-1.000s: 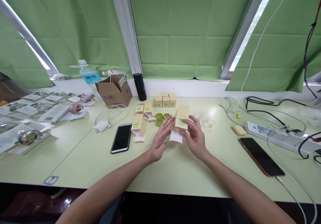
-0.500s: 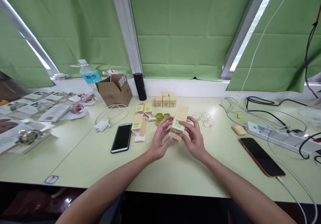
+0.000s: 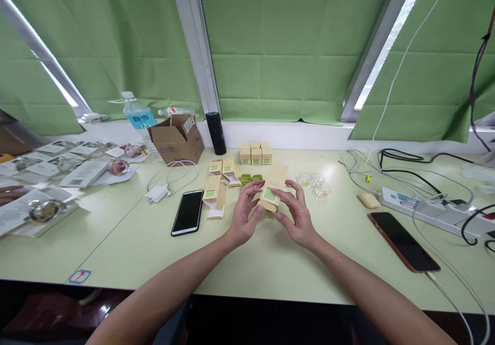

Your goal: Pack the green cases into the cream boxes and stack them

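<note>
Between my two hands, just above the table, is a small kraft paper box (image 3: 274,180) with a green window and a raised flap. My left hand (image 3: 244,213) grips its left side, thumb at the lower flap. On the other side, the fingers of my right hand (image 3: 297,213) press the box's front and right edge. Small green containers (image 3: 247,179) sit just behind my left fingers. Clear plastic cups (image 3: 317,184) lie to the right. Several unfolded kraft boxes (image 3: 214,193) rest left of my hands, and closed kraft boxes (image 3: 256,155) stand in a block farther back.
A phone (image 3: 187,212) lies at left, near a white charger (image 3: 157,193). Behind are an open cardboard box (image 3: 176,141) and a black bottle (image 3: 215,133). At right are another phone (image 3: 404,242), a power strip (image 3: 421,212) and cables. Packages (image 3: 83,174) cover the far left.
The kraft box has shifted slightly left and down, and its lower flap has swung up toward the front. At the far left, another person's fingers have come into view.
</note>
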`<action>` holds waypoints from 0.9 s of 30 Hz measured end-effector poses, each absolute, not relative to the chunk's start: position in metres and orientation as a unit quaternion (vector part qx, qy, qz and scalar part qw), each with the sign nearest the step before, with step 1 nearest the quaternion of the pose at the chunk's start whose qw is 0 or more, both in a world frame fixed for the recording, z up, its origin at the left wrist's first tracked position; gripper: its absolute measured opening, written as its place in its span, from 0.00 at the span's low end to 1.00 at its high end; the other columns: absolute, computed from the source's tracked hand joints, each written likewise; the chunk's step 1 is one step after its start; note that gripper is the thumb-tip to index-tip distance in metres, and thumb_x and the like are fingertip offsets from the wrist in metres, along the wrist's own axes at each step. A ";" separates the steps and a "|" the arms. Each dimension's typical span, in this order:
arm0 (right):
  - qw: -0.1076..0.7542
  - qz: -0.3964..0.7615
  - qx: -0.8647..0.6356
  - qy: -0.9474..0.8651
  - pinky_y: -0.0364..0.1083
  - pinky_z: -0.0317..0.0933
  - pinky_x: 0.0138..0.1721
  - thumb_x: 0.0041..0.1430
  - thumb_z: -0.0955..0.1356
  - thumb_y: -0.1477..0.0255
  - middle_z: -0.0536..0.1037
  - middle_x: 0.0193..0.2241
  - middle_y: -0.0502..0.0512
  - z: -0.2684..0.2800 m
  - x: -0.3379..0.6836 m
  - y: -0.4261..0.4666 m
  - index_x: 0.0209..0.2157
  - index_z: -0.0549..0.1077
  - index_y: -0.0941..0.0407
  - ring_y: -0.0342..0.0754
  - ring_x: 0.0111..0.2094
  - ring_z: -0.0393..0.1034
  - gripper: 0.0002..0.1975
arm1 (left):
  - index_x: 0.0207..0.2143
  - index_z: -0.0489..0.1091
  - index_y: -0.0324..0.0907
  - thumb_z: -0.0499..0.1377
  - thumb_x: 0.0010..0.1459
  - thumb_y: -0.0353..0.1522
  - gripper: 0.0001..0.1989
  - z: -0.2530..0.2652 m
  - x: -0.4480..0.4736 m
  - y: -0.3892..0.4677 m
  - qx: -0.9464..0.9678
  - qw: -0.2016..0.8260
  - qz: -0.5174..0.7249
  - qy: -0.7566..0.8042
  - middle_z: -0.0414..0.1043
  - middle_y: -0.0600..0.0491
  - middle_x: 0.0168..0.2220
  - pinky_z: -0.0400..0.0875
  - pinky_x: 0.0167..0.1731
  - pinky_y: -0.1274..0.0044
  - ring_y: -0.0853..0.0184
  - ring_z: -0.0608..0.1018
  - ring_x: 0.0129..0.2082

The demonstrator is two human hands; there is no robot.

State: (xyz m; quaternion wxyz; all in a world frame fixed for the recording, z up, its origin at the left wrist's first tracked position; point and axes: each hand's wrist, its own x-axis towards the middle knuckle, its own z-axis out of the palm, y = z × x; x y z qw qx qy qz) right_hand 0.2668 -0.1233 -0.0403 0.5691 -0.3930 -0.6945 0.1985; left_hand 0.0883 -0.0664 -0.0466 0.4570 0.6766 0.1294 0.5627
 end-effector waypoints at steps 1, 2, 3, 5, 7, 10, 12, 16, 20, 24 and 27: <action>0.569 0.200 -0.393 -0.695 0.63 0.64 0.64 0.67 0.69 0.60 0.59 0.63 0.61 -0.041 0.267 -0.123 0.63 0.68 0.44 0.61 0.70 0.54 0.25 | 0.55 0.65 0.47 0.59 0.67 0.37 0.15 -0.047 0.088 -0.066 0.676 0.456 0.564 0.131 0.57 0.42 0.64 0.71 0.60 0.61 0.51 0.64 0.68; 0.568 0.200 -0.393 -0.695 0.63 0.64 0.64 0.67 0.69 0.60 0.59 0.63 0.61 -0.041 0.267 -0.123 0.63 0.68 0.43 0.61 0.69 0.54 0.25 | 0.55 0.65 0.47 0.59 0.67 0.37 0.16 -0.047 0.088 -0.066 0.675 0.456 0.565 0.133 0.57 0.42 0.64 0.71 0.59 0.61 0.51 0.64 0.68; 0.567 0.200 -0.396 -0.694 0.63 0.64 0.65 0.66 0.69 0.60 0.60 0.63 0.61 -0.042 0.267 -0.123 0.63 0.69 0.43 0.61 0.69 0.55 0.25 | 0.55 0.65 0.47 0.59 0.67 0.38 0.16 -0.048 0.088 -0.066 0.675 0.455 0.565 0.135 0.57 0.42 0.64 0.72 0.59 0.60 0.51 0.64 0.68; 0.562 0.199 -0.405 -0.693 0.63 0.63 0.65 0.65 0.70 0.60 0.60 0.63 0.61 -0.043 0.267 -0.122 0.62 0.69 0.44 0.60 0.68 0.58 0.25 | 0.55 0.65 0.47 0.60 0.67 0.39 0.16 -0.048 0.088 -0.066 0.675 0.455 0.564 0.136 0.57 0.42 0.64 0.72 0.59 0.60 0.51 0.64 0.68; 0.561 0.198 -0.411 -0.691 0.63 0.63 0.65 0.65 0.71 0.61 0.60 0.63 0.61 -0.043 0.266 -0.122 0.62 0.69 0.44 0.60 0.67 0.59 0.25 | 0.54 0.65 0.47 0.60 0.67 0.39 0.16 -0.049 0.088 -0.065 0.675 0.457 0.564 0.134 0.56 0.42 0.64 0.72 0.59 0.60 0.51 0.64 0.68; 0.563 0.200 -0.408 -0.691 0.63 0.64 0.65 0.64 0.71 0.63 0.59 0.64 0.60 -0.043 0.265 -0.122 0.63 0.69 0.43 0.60 0.67 0.59 0.26 | 0.54 0.65 0.47 0.60 0.66 0.39 0.16 -0.048 0.088 -0.066 0.671 0.463 0.564 0.130 0.57 0.42 0.64 0.71 0.59 0.60 0.50 0.65 0.67; 0.562 0.199 -0.403 -0.694 0.63 0.66 0.63 0.64 0.72 0.65 0.59 0.64 0.60 -0.042 0.264 -0.123 0.62 0.69 0.43 0.61 0.68 0.58 0.26 | 0.54 0.65 0.46 0.60 0.66 0.38 0.16 -0.048 0.088 -0.066 0.668 0.467 0.564 0.131 0.57 0.42 0.63 0.71 0.59 0.60 0.51 0.66 0.67; 0.562 0.183 -0.404 -0.698 0.62 0.69 0.61 0.63 0.72 0.66 0.60 0.63 0.60 -0.041 0.263 -0.123 0.62 0.70 0.43 0.62 0.68 0.57 0.26 | 0.53 0.65 0.46 0.60 0.67 0.37 0.14 -0.047 0.089 -0.066 0.666 0.464 0.569 0.132 0.58 0.42 0.62 0.71 0.60 0.60 0.52 0.66 0.67; 0.564 0.175 -0.420 -0.689 0.61 0.70 0.59 0.64 0.72 0.66 0.62 0.62 0.60 -0.041 0.262 -0.122 0.60 0.72 0.44 0.61 0.68 0.56 0.24 | 0.53 0.65 0.46 0.59 0.67 0.38 0.15 -0.049 0.089 -0.065 0.672 0.453 0.569 0.140 0.58 0.42 0.63 0.70 0.61 0.59 0.52 0.66 0.67; 0.568 0.172 -0.422 -0.685 0.61 0.71 0.59 0.64 0.71 0.68 0.63 0.61 0.60 -0.040 0.262 -0.122 0.60 0.72 0.44 0.61 0.68 0.56 0.23 | 0.55 0.65 0.47 0.59 0.67 0.38 0.16 -0.051 0.089 -0.064 0.677 0.449 0.567 0.133 0.57 0.42 0.64 0.70 0.60 0.59 0.51 0.65 0.67; 0.569 0.171 -0.416 -0.688 0.61 0.71 0.59 0.65 0.71 0.69 0.63 0.61 0.60 -0.039 0.262 -0.123 0.61 0.71 0.43 0.60 0.68 0.57 0.23 | 0.58 0.63 0.48 0.61 0.66 0.38 0.21 -0.052 0.088 -0.064 0.686 0.444 0.563 0.125 0.57 0.42 0.65 0.71 0.60 0.60 0.51 0.64 0.68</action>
